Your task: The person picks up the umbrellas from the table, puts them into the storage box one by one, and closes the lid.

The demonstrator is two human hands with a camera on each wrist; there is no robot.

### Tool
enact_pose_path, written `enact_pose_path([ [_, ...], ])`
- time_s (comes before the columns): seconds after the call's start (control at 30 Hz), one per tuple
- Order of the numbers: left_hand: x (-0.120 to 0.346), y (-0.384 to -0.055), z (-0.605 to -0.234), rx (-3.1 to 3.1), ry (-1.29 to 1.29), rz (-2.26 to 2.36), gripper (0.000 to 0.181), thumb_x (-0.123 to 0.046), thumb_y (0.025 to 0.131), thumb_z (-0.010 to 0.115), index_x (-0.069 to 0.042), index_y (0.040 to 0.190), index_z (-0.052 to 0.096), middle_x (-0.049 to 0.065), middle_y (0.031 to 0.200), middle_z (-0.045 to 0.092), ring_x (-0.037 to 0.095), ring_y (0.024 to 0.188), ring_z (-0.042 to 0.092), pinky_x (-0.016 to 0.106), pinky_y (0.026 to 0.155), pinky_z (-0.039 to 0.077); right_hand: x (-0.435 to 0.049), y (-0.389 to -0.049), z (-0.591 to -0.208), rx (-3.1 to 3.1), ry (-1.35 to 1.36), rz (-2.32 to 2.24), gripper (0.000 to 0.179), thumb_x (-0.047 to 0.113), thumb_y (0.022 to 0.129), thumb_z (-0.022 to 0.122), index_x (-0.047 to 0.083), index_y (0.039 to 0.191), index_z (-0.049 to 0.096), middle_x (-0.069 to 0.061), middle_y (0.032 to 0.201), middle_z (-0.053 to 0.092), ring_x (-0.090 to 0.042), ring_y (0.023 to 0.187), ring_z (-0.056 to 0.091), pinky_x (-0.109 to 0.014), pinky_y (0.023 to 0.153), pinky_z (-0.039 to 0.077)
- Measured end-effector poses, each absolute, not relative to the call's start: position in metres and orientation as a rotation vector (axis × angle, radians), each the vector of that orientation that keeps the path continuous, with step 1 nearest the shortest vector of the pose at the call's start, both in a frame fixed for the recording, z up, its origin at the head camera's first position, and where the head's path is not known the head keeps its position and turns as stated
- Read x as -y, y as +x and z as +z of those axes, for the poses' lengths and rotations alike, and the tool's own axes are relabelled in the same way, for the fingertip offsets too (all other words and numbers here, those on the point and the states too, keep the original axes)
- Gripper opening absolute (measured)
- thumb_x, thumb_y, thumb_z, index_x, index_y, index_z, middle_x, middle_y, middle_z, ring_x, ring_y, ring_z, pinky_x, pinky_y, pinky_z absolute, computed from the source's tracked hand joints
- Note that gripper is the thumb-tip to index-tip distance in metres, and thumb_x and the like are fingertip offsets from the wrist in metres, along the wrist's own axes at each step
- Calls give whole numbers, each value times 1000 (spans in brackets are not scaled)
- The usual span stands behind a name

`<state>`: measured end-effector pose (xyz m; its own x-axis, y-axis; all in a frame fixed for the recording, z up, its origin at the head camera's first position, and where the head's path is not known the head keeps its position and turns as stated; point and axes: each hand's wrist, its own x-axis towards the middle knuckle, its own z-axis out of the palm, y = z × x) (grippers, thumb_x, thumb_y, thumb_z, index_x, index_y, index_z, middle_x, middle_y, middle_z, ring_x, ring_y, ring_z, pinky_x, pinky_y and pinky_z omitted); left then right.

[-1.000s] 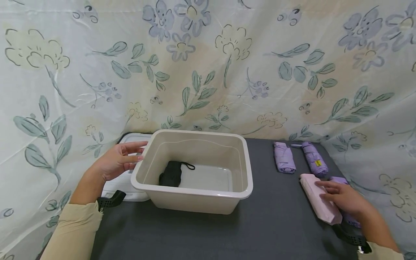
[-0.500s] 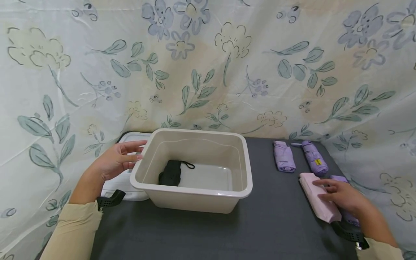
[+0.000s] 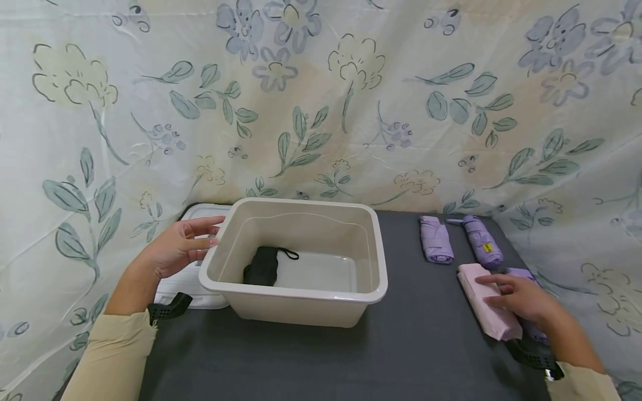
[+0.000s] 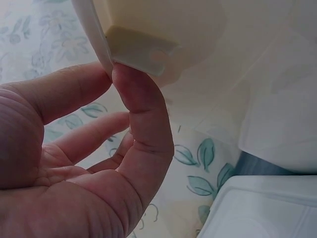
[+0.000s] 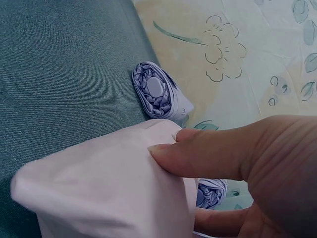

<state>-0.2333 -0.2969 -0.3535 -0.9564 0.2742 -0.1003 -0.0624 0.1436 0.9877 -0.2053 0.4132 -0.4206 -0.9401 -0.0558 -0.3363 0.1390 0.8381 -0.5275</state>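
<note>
My left hand (image 3: 175, 248) pinches the left rim of a cream plastic bin (image 3: 301, 309). In the left wrist view, thumb and index finger meet at the bin's edge. Inside the bin lies a black folded umbrella (image 3: 262, 268) with a wrist loop. On the right, my right hand (image 3: 524, 301) holds a smooth pink folded umbrella (image 3: 496, 320) that lies on the table. The right wrist view has the thumb on the pink cover (image 5: 109, 183) and the index tip at its far edge; the other fingertips are hidden.
Two purple folded umbrellas (image 3: 436, 240) lie behind the pink one. Another purple one (image 3: 521, 273) is partly covered by the right hand. A white lid (image 3: 185, 287) lies left of the bin, partly under it. Floral cloth (image 3: 301, 83) hangs around the dark table (image 3: 301, 362).
</note>
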Motion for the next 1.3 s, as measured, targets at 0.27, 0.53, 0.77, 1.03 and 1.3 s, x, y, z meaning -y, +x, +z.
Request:
enact_pose_path([
  [0.27,297,-236,-352,-2148,199,1901,55,-9,98,68,-11,151,51,-7,117,69,12,105,70,32,87,61,-409,-206,-418,-2673,76,-833,60,28,90,78,5,142,58,-17,95,51,-28,91,49,-31,64,37],
  [0.53,299,-238,-353,-2129,207,1906,55,-8,98,68,-10,151,51,-6,118,68,12,105,70,32,86,62,-408,-210,-418,-2652,74,-814,67,37,87,80,7,142,58,-46,135,48,-37,104,57,-37,78,51],
  [0.77,299,-239,-352,-2127,200,1903,55,-8,98,68,-10,151,51,-6,118,68,12,105,70,32,87,61,-403,-211,-416,-2645,71,-803,68,39,86,81,7,142,59,-43,131,53,-32,99,59,-32,73,49],
  [1.03,299,-237,-354,-2137,198,1897,55,-9,99,68,-10,151,51,-7,120,67,12,105,70,32,87,61,-400,-212,-417,-2605,90,-853,68,36,86,82,5,142,58,-46,135,48,-30,99,60,-33,75,52],
  [1.3,298,-234,-354,-2143,201,1898,55,-10,99,67,-10,151,51,-7,119,67,12,105,70,32,87,61,-400,-213,-422,-2555,118,-981,66,26,87,81,3,143,56,-43,131,48,-28,94,61,-35,73,53],
])
